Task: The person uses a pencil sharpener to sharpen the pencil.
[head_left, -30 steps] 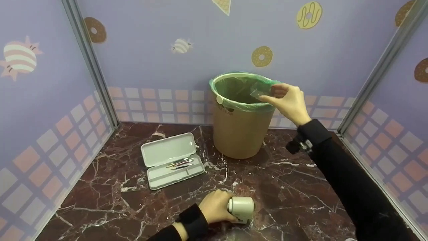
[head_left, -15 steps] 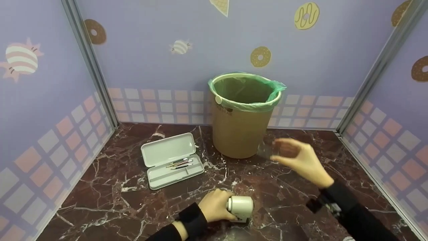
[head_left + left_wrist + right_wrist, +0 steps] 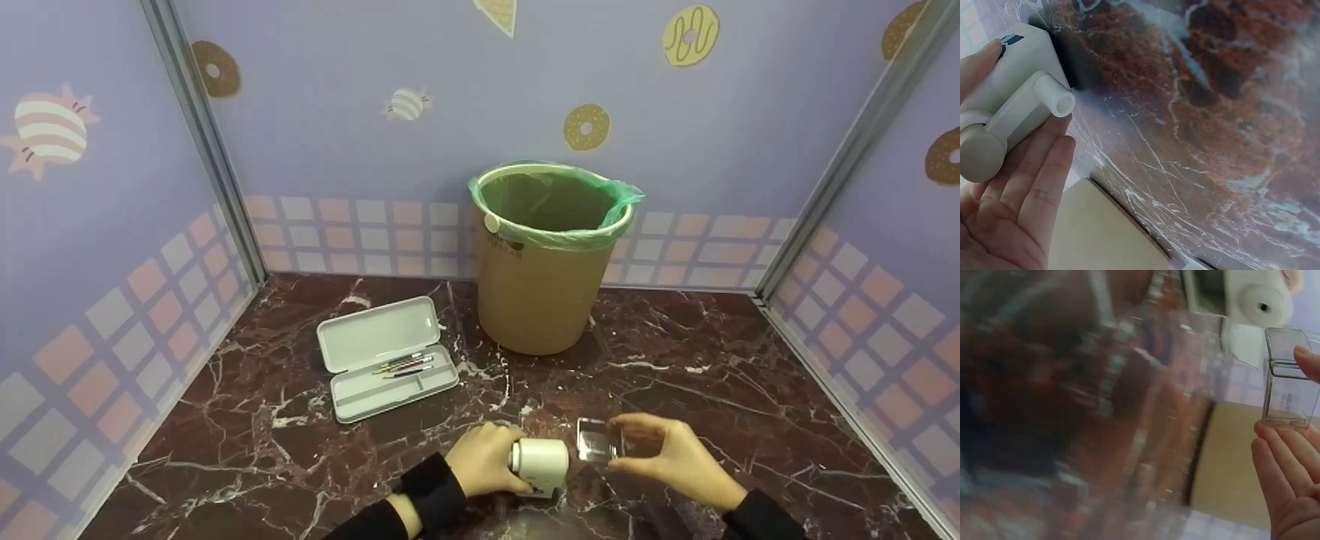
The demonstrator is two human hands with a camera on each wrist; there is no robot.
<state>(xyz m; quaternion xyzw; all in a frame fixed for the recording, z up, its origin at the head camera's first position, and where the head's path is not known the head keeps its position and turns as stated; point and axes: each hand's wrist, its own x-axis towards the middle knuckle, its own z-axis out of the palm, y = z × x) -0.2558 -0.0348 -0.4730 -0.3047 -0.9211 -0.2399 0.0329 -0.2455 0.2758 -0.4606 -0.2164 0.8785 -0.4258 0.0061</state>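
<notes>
My left hand grips a cream-white crank pencil sharpener on the marbled table. In the left wrist view its crank handle sticks out past the fingers. The right wrist view shows a dark opening in the sharpener, beside the face with the pencil hole. To the right of the sharpener, my right hand pinches a clear plastic shavings drawer between thumb and fingers. A small gap separates drawer and sharpener. No shavings show inside the drawer.
A tan waste bin with a green liner stands at the back. Left of it lies an opened white pencil case with several pencils inside. Patterned panels enclose the table.
From over the bin's mouth, my right hand has come down and toward me with the clear drawer, stopping near the sharpener. My left hand keeps its hold in place.
</notes>
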